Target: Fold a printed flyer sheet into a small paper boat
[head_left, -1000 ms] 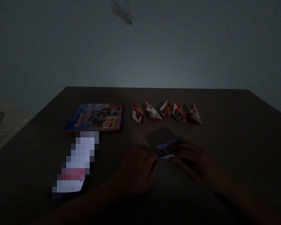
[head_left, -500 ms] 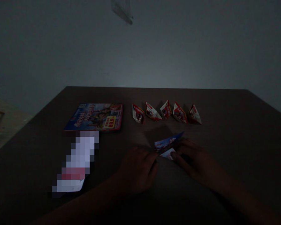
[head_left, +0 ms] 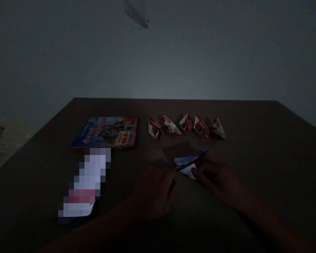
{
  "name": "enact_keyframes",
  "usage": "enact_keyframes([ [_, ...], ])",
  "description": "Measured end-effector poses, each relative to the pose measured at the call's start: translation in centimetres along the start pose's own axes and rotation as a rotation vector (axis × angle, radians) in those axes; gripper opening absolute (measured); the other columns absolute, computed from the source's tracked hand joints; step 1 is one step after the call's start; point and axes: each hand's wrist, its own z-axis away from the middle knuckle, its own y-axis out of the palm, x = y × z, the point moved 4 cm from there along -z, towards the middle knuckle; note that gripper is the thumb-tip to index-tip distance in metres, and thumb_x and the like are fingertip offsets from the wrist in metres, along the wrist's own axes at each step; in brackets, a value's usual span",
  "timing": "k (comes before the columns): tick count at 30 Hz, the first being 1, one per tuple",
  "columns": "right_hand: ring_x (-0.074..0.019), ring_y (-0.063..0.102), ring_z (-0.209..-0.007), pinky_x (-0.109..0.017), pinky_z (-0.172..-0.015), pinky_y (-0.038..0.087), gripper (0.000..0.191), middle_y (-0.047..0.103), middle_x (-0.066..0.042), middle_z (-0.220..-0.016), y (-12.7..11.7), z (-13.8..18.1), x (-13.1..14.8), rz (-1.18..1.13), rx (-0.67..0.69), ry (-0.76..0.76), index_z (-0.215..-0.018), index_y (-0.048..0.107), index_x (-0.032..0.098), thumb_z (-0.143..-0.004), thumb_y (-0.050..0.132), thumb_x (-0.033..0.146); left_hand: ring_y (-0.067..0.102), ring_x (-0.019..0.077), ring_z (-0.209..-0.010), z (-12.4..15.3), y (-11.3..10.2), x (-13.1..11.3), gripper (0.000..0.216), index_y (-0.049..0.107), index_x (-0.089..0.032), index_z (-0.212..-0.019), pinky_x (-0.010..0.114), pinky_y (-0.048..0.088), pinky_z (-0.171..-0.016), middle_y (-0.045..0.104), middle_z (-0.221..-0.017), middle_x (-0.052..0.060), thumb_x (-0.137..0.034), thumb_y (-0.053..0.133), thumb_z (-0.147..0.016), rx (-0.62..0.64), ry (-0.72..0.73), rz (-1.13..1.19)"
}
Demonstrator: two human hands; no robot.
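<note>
A partly folded blue-and-white printed paper (head_left: 185,163) is held just above the dark table, its long blue edge pointing up and right. My right hand (head_left: 221,179) pinches its right side, the thumb pressing on the pale lower flap. At the lower left corner of the paper, my left hand (head_left: 156,191) is closed, with its fingers curled and the index finger and thumb meeting at that corner. Dim light hides the exact grip of the left fingertips. Beyond both hands stand several folded red-and-white paper boats (head_left: 171,125) in a row.
Left of the boats lies a stack of blue-and-pink printed leaflets (head_left: 107,131). Nearer to me, a bright phone-like slab (head_left: 88,182), blurred by large pixels, rests beside my left forearm. The brown table (head_left: 239,112) meets a grey wall (head_left: 200,63) at its back.
The folded paper has tilted slightly, and its pale lower flap shows a little differently under my right thumb. Both hands stay nearly in place.
</note>
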Motion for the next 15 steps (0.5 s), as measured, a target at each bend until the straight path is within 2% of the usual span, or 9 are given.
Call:
enact_keyframes([
  [5, -0.018, 0.06, -0.079, -0.03, -0.069, 0.048, 0.024, 0.063, -0.006, -0.082, 0.1, 0.0, -0.2, -0.018, -0.02, 0.022, -0.068, 0.062, 0.019, -0.088, 0.051, 0.025, 0.056, 0.0228, -0.089, 0.2, -0.4, -1.8, 0.027, 0.056, -0.014, -0.109, 0.038, 0.047, -0.077, 0.063, -0.099, 0.009, -0.022, 0.046, -0.085, -0.025, 0.094, 0.019],
  [8, -0.0179, 0.061, -0.078, -0.03, -0.069, 0.049, 0.025, 0.064, -0.006, -0.083, 0.2, -0.1, -0.5, -0.019, -0.031, 0.044, -0.068, 0.065, 0.019, -0.088, 0.053, 0.027, 0.053, 0.0245, -0.103, 0.6, -0.1, -3.3, 0.034, 0.053, -0.011, -0.117, 0.038, 0.045, -0.088, 0.059, -0.116, 0.012, -0.022, 0.047, -0.085, -0.032, 0.166, -0.018],
  [12, -0.0175, 0.063, -0.076, -0.029, -0.067, 0.05, 0.025, 0.065, -0.006, -0.084, 0.5, -0.2, -0.8, -0.022, -0.044, 0.052, -0.068, 0.068, 0.019, -0.087, 0.054, 0.03, 0.038, 0.0285, -0.127, 1.2, 1.0, -4.3, 0.05, 0.042, -0.009, -0.131, 0.041, 0.035, -0.103, 0.046, -0.137, 0.015, -0.039, 0.041, -0.091, -0.016, 0.201, -0.066],
  [15, -0.0169, 0.063, -0.074, -0.028, -0.065, 0.05, 0.027, 0.065, -0.006, -0.084, 0.6, -0.2, -0.8, -0.023, -0.036, 0.073, -0.067, 0.068, 0.019, -0.087, 0.053, 0.03, 0.029, 0.0298, -0.134, 1.5, 1.9, -4.4, 0.058, 0.035, -0.007, -0.136, 0.042, 0.031, -0.106, 0.037, -0.143, 0.017, -0.045, 0.034, -0.093, 0.01, 0.212, -0.108],
])
